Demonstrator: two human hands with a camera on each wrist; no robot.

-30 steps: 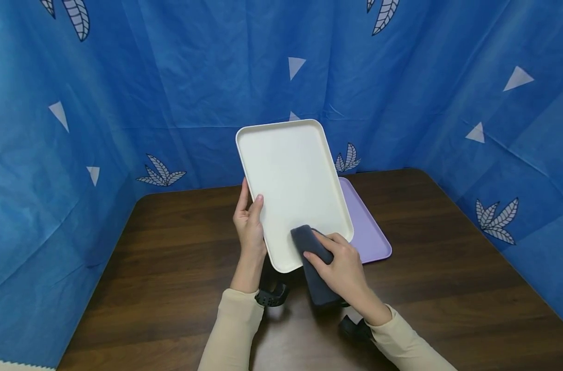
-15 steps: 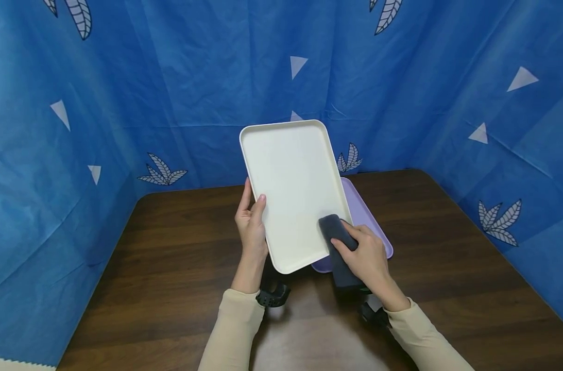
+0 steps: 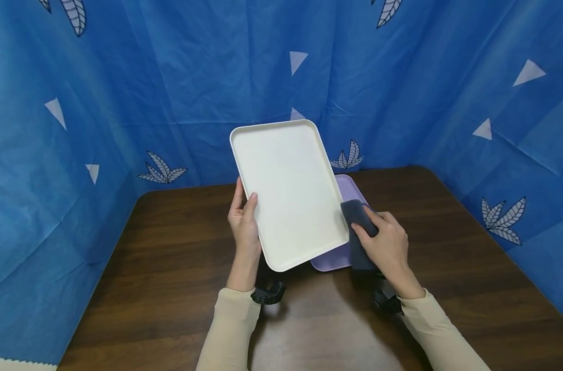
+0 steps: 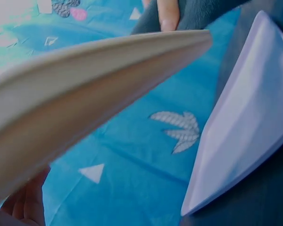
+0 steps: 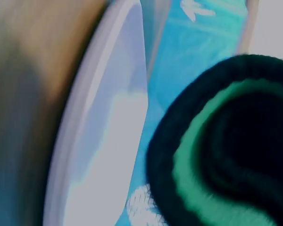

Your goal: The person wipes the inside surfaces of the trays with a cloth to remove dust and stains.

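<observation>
A white rectangular tray (image 3: 290, 190) is held up and tilted above the table. My left hand (image 3: 245, 221) grips its left edge, thumb on the inner face and fingers behind. My right hand (image 3: 389, 241) pinches a folded dark grey cloth (image 3: 361, 250) right at the tray's lower right edge. In the right wrist view the folded cloth (image 5: 162, 160) shows a green layer inside its curl. From the left wrist, the white tray (image 4: 108, 80) appears edge-on, with a fingertip and the cloth (image 4: 203, 14) just past its far rim.
A purple tray (image 3: 332, 260) lies on the brown wooden table (image 3: 179, 268), partly hidden behind the white tray and the cloth. Blue patterned curtains (image 3: 193, 77) hang along the back and both sides. Each wrist wears a black strap (image 3: 268, 293).
The right hand has moved the cloth rightward and slightly up, from the white tray's lower part to its right edge. The left hand and tray have shifted only slightly.
</observation>
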